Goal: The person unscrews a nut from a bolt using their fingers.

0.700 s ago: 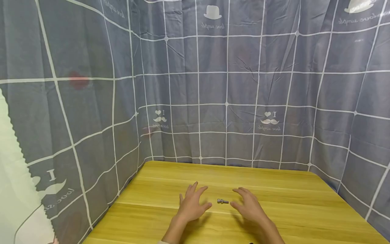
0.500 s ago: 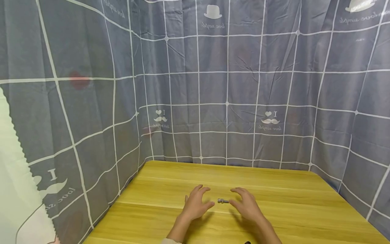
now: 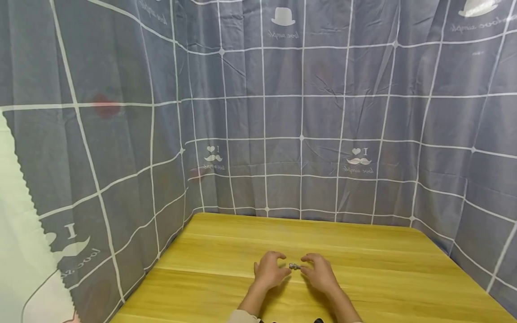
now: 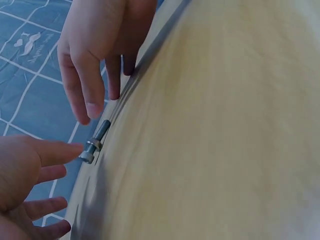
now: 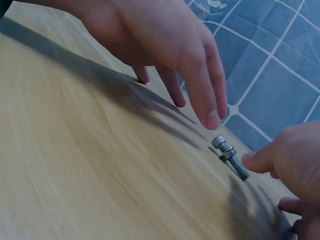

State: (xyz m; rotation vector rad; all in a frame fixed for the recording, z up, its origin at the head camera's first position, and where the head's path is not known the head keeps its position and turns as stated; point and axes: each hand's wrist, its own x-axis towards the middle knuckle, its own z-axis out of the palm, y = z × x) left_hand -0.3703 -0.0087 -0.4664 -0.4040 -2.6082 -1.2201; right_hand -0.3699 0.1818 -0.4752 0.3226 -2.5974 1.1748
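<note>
A metal bolt (image 3: 295, 266) with a cylindrical head lies on the wooden table (image 3: 226, 237), between the two hands. A nut (image 5: 228, 153) sits around its shank, partway along. Close by the bolt's head, my left hand (image 3: 269, 270) has its fingers bent loosely and holds nothing. My right hand (image 3: 321, 273) hovers at the threaded end, thumb and fingers apart and nothing between them. Both wrist views show the fingertips near the bolt, with shadows of the hands falling on the wood.
A grey curtain (image 3: 282, 116) with white grid lines hangs behind the table and along its sides. Pale cloth (image 3: 24, 233) with a scalloped edge is at far left. Light sleeve cuff (image 3: 243, 316) shows at the left wrist.
Both hands have moved inward toward the bolt, the left to the right and the right slightly to the left. Their fingers have bent more. The bolt stays in place.
</note>
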